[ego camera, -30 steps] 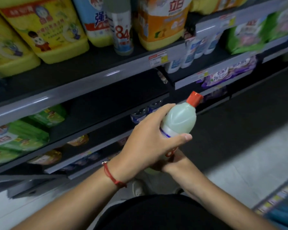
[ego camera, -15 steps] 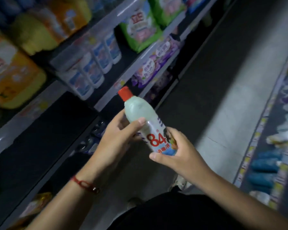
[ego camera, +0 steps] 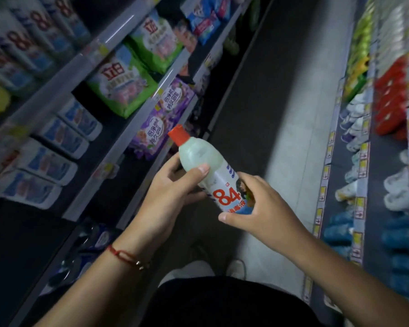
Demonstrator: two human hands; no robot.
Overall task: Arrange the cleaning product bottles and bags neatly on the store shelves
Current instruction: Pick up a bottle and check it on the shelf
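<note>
Head view: bottle (ego camera: 204, 166) over open aisle (ego camera: 281, 114)

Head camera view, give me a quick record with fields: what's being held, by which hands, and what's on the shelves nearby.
held item: bottle, pale body, red 84 on the label, tilted with cap up and to the left
cap: red cap, on
left hand: grips the bottle's upper body
right hand: grips the labelled lower end
left shelves: green bags, purple bags, white and blue bottles
wrist: red string bracelet on the left
</note>
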